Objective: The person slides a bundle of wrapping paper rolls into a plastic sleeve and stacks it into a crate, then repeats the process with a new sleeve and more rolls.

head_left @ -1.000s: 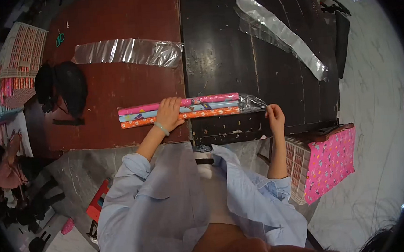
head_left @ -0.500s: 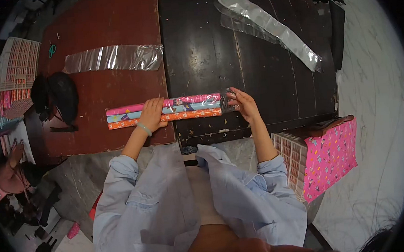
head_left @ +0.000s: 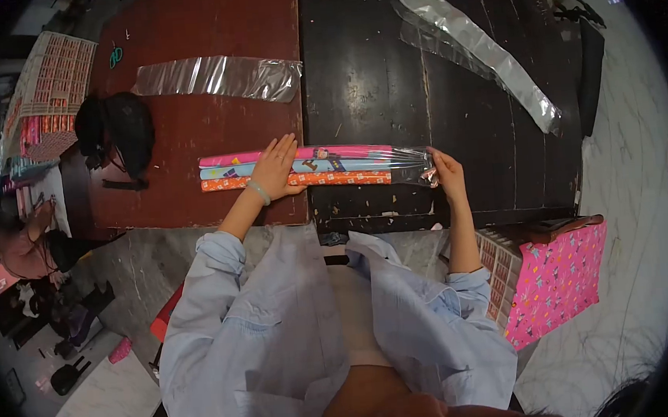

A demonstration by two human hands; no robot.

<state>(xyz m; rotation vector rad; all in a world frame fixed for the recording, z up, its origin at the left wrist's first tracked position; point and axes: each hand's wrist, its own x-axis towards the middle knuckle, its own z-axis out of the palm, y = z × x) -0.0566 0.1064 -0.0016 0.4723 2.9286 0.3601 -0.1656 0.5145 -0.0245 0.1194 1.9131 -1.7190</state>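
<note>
Three rolls of printed wrapping paper lie side by side across the seam of the table: a pink roll (head_left: 345,151), a light blue roll (head_left: 346,163) and an orange roll (head_left: 347,180). A clear plastic sleeve (head_left: 410,164) encloses their right part and extends past their ends. My left hand (head_left: 275,170) rests flat across the rolls, left of their middle, fingers stretched out. At the sleeve's right end, my right hand (head_left: 448,174) pinches the gathered plastic between thumb and fingers. How far left the sleeve reaches is hard to see.
A flat clear sleeve (head_left: 216,79) lies on the red tabletop, with more sleeves (head_left: 485,47) on the black one. At left are a black bag (head_left: 123,134), green-handled scissors (head_left: 116,57) and a basket (head_left: 61,69). Pink printed material (head_left: 564,281) drapes a basket at right. Another person (head_left: 27,249) sits at left.
My right hand has moved right, and the sleeve's end now stretches out beyond the rolls. My left hand stays on the rolls. The whole view has shifted slightly.
</note>
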